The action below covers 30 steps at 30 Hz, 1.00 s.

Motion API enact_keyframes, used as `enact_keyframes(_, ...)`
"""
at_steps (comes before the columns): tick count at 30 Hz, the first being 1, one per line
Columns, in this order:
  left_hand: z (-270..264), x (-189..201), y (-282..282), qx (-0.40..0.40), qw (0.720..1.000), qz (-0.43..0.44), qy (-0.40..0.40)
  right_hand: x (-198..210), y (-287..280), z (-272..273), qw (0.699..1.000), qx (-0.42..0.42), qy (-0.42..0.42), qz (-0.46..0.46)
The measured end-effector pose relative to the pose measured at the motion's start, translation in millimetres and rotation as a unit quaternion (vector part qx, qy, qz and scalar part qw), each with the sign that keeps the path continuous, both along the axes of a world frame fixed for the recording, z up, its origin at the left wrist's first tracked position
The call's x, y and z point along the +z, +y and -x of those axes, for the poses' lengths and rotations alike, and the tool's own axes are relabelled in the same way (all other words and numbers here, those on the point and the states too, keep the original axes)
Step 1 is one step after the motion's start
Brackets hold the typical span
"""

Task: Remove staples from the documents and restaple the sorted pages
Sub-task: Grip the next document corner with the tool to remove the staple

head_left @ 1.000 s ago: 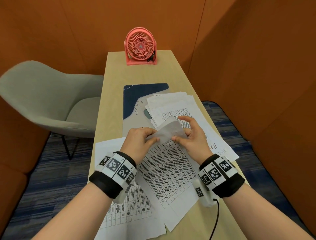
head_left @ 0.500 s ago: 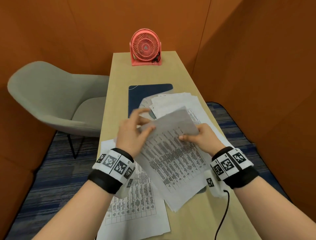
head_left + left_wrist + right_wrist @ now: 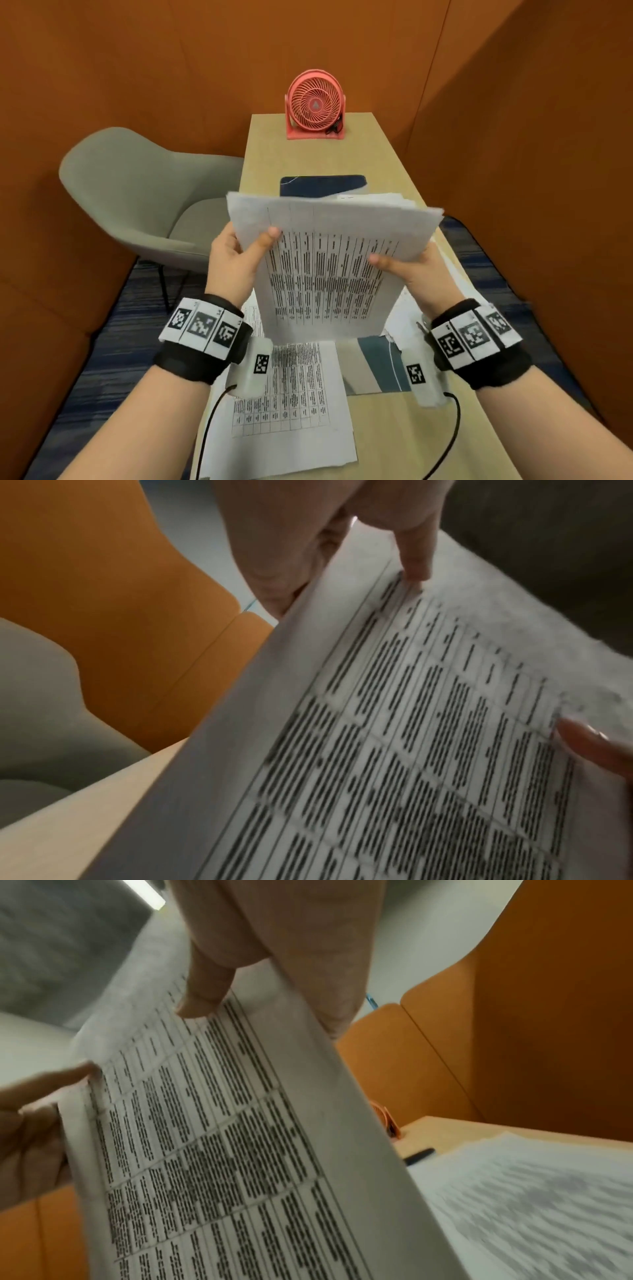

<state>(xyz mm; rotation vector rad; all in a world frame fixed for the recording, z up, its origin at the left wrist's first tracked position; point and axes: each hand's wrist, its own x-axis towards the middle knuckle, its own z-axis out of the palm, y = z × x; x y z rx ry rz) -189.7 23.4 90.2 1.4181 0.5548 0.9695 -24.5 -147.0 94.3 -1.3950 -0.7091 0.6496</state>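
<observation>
Printed white pages with black table rows (image 3: 325, 274), lifted mid-frame in the head view, pinched by left hand (image 3: 233, 260) and right hand (image 3: 414, 274), thumbs on front. More printed sheets (image 3: 291, 394) flat on light wooden table (image 3: 274, 147) lower centre; pink desk fan (image 3: 315, 104) up top. Left wrist view: left hand (image 3: 308, 534) upper centre gripping the pages (image 3: 394, 737). Right wrist view: right hand (image 3: 274, 947) up top, same grip on the pages (image 3: 240, 1137).

Head view looks down; both wrist views closely share the printed sheet (image 3: 325, 274).
</observation>
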Motion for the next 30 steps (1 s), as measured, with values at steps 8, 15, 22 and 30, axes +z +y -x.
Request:
enact_keyframes(8, 10, -8, -1, 0.037, 0.999, 0.006, 0.018, -10, 17, 16, 0.999, -0.034, 0.02, 0.036)
enact_keyframes(15, 6, -22, 1, 0.038, 0.996, 0.031, 0.07, -30, 20, 12, 0.993, -0.036, 0.016, 0.112)
enact_keyframes(22, 2, -25, 10, 0.009, 0.995, 0.057, 0.082, -24, 15, -1, 0.993, -0.03, 0.065, 0.089)
enact_keyframes(30, -15, -61, -1, -0.024, 0.98, 0.045, 0.193, -80, -9, -49, 0.943, -0.092, -0.073, 0.31)
